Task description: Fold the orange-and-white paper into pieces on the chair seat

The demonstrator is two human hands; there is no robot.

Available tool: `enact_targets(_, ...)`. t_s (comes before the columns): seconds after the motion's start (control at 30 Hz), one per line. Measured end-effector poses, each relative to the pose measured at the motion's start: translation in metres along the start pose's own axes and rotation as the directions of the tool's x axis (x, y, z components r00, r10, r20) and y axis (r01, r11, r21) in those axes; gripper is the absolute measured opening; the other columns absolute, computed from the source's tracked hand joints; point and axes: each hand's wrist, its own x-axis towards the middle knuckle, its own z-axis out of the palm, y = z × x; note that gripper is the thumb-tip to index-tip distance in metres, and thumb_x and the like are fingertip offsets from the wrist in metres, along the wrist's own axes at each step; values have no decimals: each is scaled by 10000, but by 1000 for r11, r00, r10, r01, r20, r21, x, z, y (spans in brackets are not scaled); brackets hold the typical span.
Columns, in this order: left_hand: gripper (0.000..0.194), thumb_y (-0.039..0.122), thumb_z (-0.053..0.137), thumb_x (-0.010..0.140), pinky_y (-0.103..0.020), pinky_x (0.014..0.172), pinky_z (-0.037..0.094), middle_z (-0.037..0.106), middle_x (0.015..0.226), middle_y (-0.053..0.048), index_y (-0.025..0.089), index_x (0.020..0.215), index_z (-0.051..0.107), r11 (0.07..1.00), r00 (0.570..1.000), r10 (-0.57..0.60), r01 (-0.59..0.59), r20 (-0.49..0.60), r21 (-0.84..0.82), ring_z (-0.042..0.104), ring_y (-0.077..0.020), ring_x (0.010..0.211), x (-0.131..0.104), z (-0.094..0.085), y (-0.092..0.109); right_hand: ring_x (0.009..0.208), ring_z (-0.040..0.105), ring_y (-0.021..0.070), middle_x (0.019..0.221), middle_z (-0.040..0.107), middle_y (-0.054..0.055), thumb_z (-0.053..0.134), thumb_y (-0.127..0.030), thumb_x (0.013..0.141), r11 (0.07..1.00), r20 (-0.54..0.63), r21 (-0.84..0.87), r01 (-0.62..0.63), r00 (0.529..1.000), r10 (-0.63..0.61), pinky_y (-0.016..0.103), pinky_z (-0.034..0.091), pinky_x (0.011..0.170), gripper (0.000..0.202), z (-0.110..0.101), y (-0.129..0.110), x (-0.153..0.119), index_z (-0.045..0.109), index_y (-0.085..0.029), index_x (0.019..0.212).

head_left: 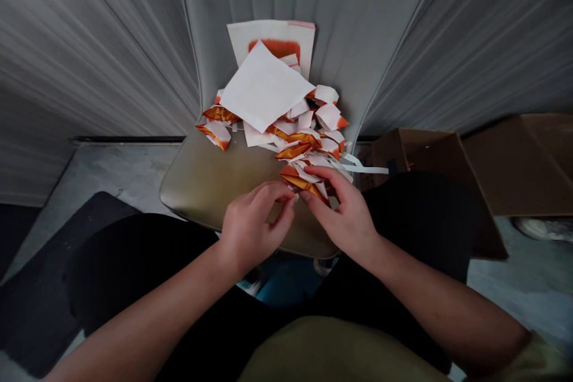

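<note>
Near the front of the chair seat, my right hand point(342, 209) has its thumb and fingers closed round a folded orange and white paper piece point(305, 181). My left hand point(259, 221) pinches a tiny white bit at the near corner of that same piece, its fingertips almost touching my right thumb. Beyond my hands lies a pile of similar folded pieces point(298, 148), with white paper strips point(364, 169) sticking out to the right. A white square sheet point(267, 85) rests on top of the pile, partly covering a larger white sheet with an orange print point(242, 37).
The grey padded chair point(215, 173) stands between my black-clad legs. Open cardboard boxes point(434, 161) are on the floor at the right. Pleated grey curtains point(111, 42) hang on both sides. A dark mat point(45, 274) lies at the left.
</note>
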Motion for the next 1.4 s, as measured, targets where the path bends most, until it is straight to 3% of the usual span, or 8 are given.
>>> enact_targets(0.27, 85, 179, 611, 969, -249, 661, 568, 789, 1056, -45, 205, 1047, 633, 956, 976, 217, -215, 9, 202, 767, -155, 787, -2, -4, -9, 1167, 679, 249, 1246, 739, 42, 747, -345, 855, 968, 68, 194, -161, 986, 150, 420, 548, 983, 329, -1, -4, 2, 689, -281, 1173)
enact_targets(0.7, 77, 279, 597, 1018, -250, 543, 463, 743, 791, 4, 211, 1005, 632, 905, 961, 278, -264, 5, 334, 671, -126, 608, 3, -2, -8, 985, 704, 194, 1104, 773, 14, 785, -371, 810, 881, 139, 370, -296, 955, 263, 353, 556, 887, 313, -1, -8, 5, 729, -274, 1103)
enact_targets(0.93, 68, 220, 596, 989, -258, 627, 537, 751, 902, -28, 211, 1012, 659, 915, 950, 311, -309, 35, 260, 713, -144, 729, 5, -3, -9, 893, 660, 160, 981, 747, -19, 764, -395, 833, 817, 201, 439, -374, 927, 317, 289, 516, 776, 271, -1, -1, 7, 747, -280, 1078)
enact_targets(1.17, 274, 102, 591, 953, -252, 739, 571, 748, 990, -38, 202, 1198, 664, 880, 905, 406, -425, 130, 212, 724, -144, 868, 11, -7, -13, 863, 628, 159, 977, 735, -9, 783, -416, 796, 835, 211, 398, -380, 924, 319, 285, 483, 724, 288, -4, 1, 10, 755, -270, 1043)
enact_targets(1.4, 67, 180, 680, 956, -278, 609, 438, 717, 870, -5, 215, 1001, 715, 827, 885, 450, -463, 118, 319, 620, -137, 706, 16, -17, -15, 850, 624, 164, 969, 738, 1, 780, -432, 790, 863, 222, 317, -394, 915, 336, 302, 489, 741, 343, -7, -2, 11, 760, -268, 1091)
